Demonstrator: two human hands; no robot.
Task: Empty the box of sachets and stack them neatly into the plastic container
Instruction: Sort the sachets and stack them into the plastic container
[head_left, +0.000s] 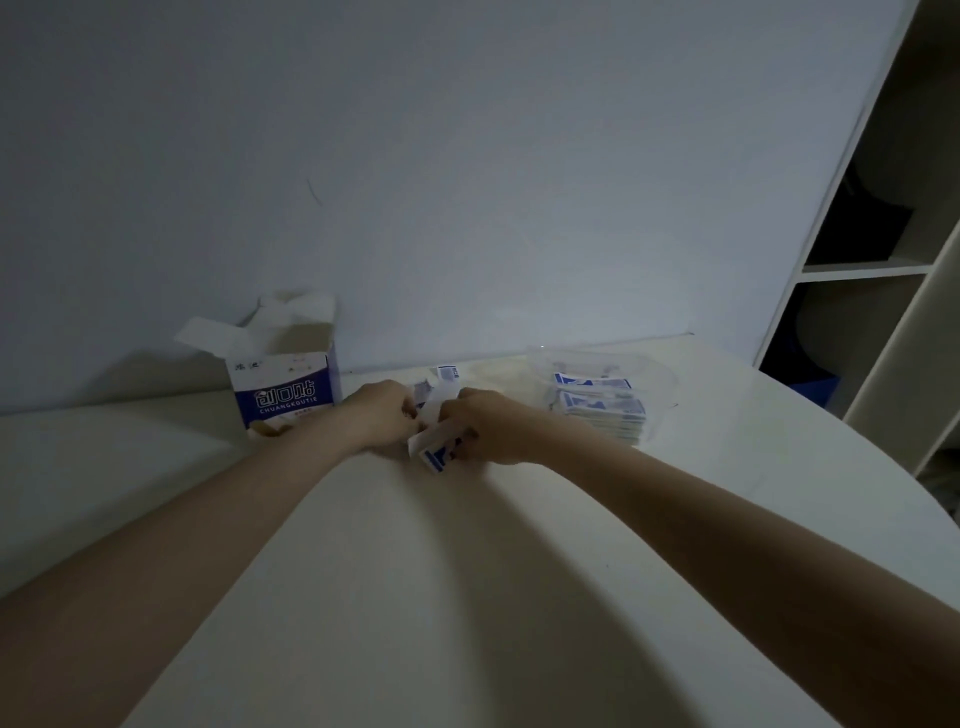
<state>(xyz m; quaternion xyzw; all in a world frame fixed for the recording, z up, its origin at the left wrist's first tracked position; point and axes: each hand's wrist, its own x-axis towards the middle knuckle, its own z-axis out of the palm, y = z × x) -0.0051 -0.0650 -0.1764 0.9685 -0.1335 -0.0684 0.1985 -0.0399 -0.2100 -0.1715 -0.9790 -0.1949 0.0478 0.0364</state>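
A blue and white box (284, 392) stands open at the back left of the white table (395, 597), its flaps up. My left hand (382, 413) and my right hand (488, 428) meet at the table's middle, both closed on a small bunch of white and blue sachets (434, 452). A few more loose sachets (448, 375) lie just behind my hands. To the right sits the clear plastic container (657, 376) with a stack of sachets (602, 410) inside it.
A grey wall runs right behind the table. White shelving (883, 270) stands at the right, with dark items and something blue (813, 387) in its lower compartments. The table's curved edge falls away at the right.
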